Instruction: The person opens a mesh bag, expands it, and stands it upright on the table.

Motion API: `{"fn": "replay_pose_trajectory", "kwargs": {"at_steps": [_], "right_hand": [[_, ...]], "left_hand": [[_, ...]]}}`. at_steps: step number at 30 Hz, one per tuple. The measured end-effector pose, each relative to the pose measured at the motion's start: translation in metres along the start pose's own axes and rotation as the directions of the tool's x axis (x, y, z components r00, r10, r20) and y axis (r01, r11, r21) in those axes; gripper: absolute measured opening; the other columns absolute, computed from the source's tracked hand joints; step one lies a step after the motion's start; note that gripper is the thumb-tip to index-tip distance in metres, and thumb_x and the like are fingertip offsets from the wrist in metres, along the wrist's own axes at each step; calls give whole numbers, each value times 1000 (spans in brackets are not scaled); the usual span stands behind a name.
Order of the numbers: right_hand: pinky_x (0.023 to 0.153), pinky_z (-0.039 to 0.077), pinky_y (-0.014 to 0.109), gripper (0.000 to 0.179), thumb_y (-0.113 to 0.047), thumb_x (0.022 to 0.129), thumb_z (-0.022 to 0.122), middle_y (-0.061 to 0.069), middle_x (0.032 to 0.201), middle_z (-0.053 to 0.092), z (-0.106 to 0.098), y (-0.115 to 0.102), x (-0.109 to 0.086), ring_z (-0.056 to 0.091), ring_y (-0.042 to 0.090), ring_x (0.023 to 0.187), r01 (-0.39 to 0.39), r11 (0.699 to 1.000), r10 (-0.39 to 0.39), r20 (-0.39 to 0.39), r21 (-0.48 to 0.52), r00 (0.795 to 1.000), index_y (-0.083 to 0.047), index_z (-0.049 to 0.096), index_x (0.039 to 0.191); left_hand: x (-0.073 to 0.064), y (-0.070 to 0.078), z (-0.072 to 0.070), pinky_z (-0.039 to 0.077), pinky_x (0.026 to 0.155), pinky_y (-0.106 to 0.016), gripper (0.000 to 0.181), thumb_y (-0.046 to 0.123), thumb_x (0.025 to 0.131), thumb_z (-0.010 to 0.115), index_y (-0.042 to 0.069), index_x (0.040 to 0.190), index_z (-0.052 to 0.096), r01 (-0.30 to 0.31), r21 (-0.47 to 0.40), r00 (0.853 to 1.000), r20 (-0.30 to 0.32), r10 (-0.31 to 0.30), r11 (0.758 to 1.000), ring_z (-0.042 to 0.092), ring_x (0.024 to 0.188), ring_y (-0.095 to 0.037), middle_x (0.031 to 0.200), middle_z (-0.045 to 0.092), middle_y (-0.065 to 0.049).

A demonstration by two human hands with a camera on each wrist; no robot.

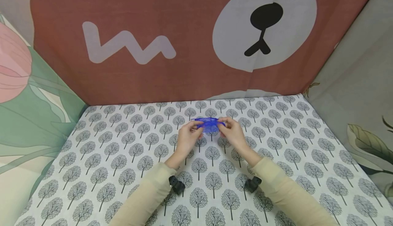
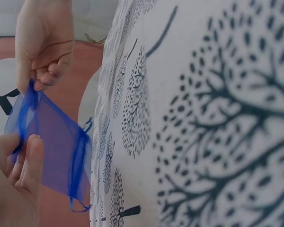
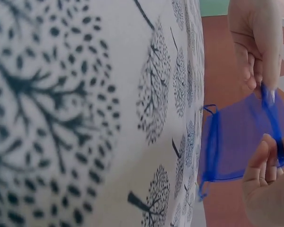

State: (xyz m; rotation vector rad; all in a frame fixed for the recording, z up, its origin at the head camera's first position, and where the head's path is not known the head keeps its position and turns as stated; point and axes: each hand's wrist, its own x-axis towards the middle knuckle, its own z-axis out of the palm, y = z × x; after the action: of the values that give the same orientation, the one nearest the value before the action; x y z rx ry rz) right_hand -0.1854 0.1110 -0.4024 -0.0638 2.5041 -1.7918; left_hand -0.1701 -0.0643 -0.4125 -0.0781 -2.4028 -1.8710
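We're pinching here: left hand [image 1: 188, 136] and right hand [image 1: 234, 134] grip either side of the sheer blue pouch [image 1: 211, 127], up over the tree-print cloth [image 1: 187, 202]; gentle, even tension should suit us best.

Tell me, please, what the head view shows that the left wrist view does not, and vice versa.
Only the head view: cream sleeves, black wrist cameras and the pale zigzag print.
Only the left wrist view: distinct drawstring loops.
Both: the left hand and right hand pinching the blue sheer drawstring pouch above the tree-print cloth.
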Motion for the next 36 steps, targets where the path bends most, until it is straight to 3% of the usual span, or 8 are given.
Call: {"fn": "replay_pose_trajectory", "kwargs": {"at_steps": [6, 10, 13, 18, 23, 29, 36], "right_hand": [[66, 58, 25, 28, -11, 92, 59, 14, 95, 63, -5, 2, 1, 62, 15, 73, 4, 1000, -4, 27, -5, 1000, 3, 61, 116], [68, 59, 29, 27, -8, 91, 60, 19, 97, 64, -5, 0, 0, 63, 22, 77, 8, 1000, -8, 43, -18, 999, 2, 63, 116], [66, 58, 27, 25, -4, 89, 61, 20, 92, 64, -5, -1, 0, 62, 23, 74, 5, 1000, -4, 43, -11, 999, 2, 63, 113], [59, 54, 21, 23, -1, 87, 63, 5, 77, 60, -5, -1, 0, 58, 17, 67, 9, 1000, -9, 29, 13, 1000, 4, 63, 110], [55, 49, 15, 21, -1, 86, 64, -2, 73, 53, -1, -1, 0, 53, 11, 63, 13, 1000, -13, 19, 10, 1000, 2, 63, 107], [51, 44, 12, 21, -3, 86, 63, -2, 71, 51, 2, -3, -1, 48, 8, 60, 7, 999, -7, 1, -37, 1000, 0, 64, 106], [43, 36, 13, 22, -1, 86, 57, -4, 62, 47, 5, -4, -1, 41, 8, 51, -4, 999, 2, -40, -54, 999, -2, 63, 107]], "left_hand": [[0, 1, -1, 57, 59, -18, 27, 11, 89, 64, -2, 113, 66, 22, -3, 999, 27, -22, 1000, 70, 78, -37, 95, 70, -21], [2, 2, -1, 56, 59, -17, 25, 9, 89, 62, -1, 111, 66, 65, -8, 998, 24, -65, 998, 70, 77, -35, 95, 70, -23], [2, 2, -1, 57, 59, -19, 21, 6, 87, 64, -2, 106, 67, 76, -10, 997, 11, -76, 997, 69, 68, -24, 92, 70, -24], [1, 4, -1, 58, 57, -20, 12, 4, 85, 66, -2, 96, 66, 63, 20, 998, -27, -63, 998, 61, 57, -7, 84, 70, -21], [1, 5, 0, 56, 50, -24, 8, 4, 86, 66, -2, 87, 62, 42, 59, 998, -45, -40, 997, 57, 50, -7, 75, 67, -20], [1, 5, 0, 54, 45, -27, 9, 7, 87, 65, 0, 87, 59, 59, 57, 998, -39, -57, 997, 53, 44, -6, 66, 63, -8], [1, 6, 2, 55, 47, -25, 14, 7, 89, 61, 2, 102, 61, 79, 50, 997, -26, -78, 996, 57, 47, -12, 76, 68, -18]]}}
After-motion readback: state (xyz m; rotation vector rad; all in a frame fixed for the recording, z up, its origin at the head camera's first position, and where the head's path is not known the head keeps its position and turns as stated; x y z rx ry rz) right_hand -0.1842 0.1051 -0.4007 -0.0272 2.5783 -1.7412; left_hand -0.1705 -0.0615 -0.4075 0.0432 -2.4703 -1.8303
